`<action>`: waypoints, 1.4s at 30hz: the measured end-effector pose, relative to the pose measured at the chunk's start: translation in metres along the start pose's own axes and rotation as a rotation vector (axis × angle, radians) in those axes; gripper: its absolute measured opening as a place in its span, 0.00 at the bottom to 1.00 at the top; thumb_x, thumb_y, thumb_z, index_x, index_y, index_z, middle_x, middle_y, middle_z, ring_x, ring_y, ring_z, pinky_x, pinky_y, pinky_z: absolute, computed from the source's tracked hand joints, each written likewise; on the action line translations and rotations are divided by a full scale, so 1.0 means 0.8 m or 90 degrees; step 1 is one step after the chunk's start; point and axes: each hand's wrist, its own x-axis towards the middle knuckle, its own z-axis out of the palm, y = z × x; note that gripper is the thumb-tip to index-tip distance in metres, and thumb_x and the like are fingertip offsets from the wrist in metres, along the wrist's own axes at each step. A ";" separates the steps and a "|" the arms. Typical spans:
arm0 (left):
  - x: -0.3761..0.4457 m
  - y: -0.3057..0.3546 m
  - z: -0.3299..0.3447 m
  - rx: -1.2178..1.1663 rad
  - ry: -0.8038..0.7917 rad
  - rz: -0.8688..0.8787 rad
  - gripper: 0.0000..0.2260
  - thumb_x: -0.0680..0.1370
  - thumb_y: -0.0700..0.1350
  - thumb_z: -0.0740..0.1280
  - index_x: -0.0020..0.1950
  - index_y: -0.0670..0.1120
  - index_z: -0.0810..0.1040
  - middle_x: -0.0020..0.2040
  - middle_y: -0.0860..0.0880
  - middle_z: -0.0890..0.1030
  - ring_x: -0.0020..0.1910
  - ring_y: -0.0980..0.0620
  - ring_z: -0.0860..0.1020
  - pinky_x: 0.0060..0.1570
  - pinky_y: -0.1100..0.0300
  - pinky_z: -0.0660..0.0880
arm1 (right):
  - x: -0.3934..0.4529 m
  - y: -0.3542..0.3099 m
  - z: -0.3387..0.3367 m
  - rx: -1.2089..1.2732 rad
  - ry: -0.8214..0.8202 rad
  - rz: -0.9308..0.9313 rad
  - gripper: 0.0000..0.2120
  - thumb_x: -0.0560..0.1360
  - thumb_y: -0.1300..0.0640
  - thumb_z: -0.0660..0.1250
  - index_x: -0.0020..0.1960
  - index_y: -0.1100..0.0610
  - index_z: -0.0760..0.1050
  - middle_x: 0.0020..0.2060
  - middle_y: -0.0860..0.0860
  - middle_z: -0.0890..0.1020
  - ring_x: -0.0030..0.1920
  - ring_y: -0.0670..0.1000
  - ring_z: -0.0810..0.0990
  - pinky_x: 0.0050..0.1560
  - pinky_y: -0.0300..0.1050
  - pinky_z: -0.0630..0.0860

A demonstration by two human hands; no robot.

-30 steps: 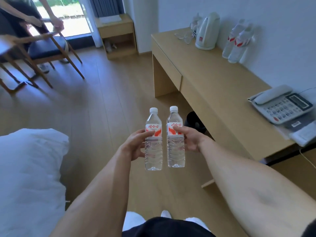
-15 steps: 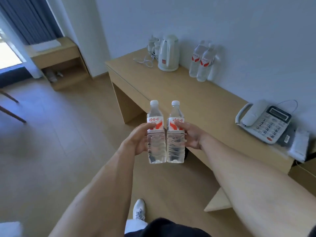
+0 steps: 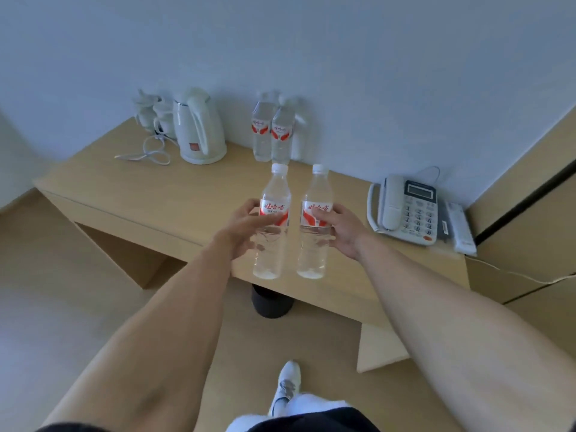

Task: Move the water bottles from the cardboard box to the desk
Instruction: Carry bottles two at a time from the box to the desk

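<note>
Water bottles, two of them, held upright side by side in front of the person, over the near edge of the desk (image 3: 193, 194). Left bottle (image 3: 271, 244) sits in the left hand (image 3: 246, 232), fingers curled round it at the red-and-white label. Right bottle (image 3: 313, 244) sits in the right hand (image 3: 341, 232), thumb across the label, fingers wrapped behind. A narrow gap between the two; they do not touch. Both have white caps and clear bodies, and their bases hang above the desktop, not resting on it.

Two more bottles (image 3: 272, 135) of the same kind stand close together at the back of the desk, against the wall. Just to their left, a white electric kettle (image 3: 199, 129) with its cord (image 3: 146, 155) looped on the desktop, and white cups (image 3: 152, 115) behind it. At the right end of the desk, a corded telephone (image 3: 405, 210), handset on its cradle, with a white remote-like object (image 3: 461, 229) lying beside it.

Under the desk, a dark round bin (image 3: 271, 302) on the floor. A white shoe (image 3: 286, 385) shows at the bottom, pointing toward the desk.
</note>
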 end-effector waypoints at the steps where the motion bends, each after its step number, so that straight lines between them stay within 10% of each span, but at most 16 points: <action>1: 0.013 0.008 0.001 0.015 -0.018 0.007 0.23 0.71 0.42 0.78 0.63 0.46 0.74 0.54 0.42 0.84 0.51 0.41 0.84 0.37 0.51 0.76 | 0.008 -0.005 -0.004 0.002 0.022 -0.015 0.25 0.71 0.54 0.77 0.65 0.55 0.75 0.50 0.50 0.84 0.49 0.53 0.83 0.47 0.51 0.78; 14: 0.191 0.080 -0.021 0.199 -0.010 0.094 0.32 0.68 0.31 0.78 0.69 0.44 0.71 0.60 0.39 0.81 0.59 0.41 0.80 0.62 0.47 0.76 | 0.155 -0.058 -0.025 -0.072 0.105 -0.107 0.27 0.67 0.57 0.80 0.62 0.53 0.72 0.50 0.49 0.83 0.45 0.46 0.82 0.45 0.39 0.75; 32: 0.287 0.117 -0.007 0.316 -0.132 0.132 0.30 0.67 0.34 0.80 0.65 0.46 0.73 0.56 0.47 0.83 0.58 0.49 0.81 0.57 0.55 0.79 | 0.215 -0.089 -0.044 -0.210 0.169 -0.107 0.30 0.65 0.62 0.81 0.63 0.52 0.74 0.55 0.50 0.83 0.59 0.49 0.80 0.63 0.50 0.77; 42: 0.291 0.174 -0.016 0.708 -0.173 0.210 0.36 0.67 0.49 0.81 0.72 0.51 0.70 0.61 0.51 0.79 0.57 0.50 0.79 0.61 0.49 0.77 | 0.207 -0.099 -0.038 -0.314 0.219 -0.112 0.31 0.63 0.57 0.81 0.63 0.49 0.74 0.55 0.44 0.81 0.59 0.46 0.79 0.63 0.54 0.76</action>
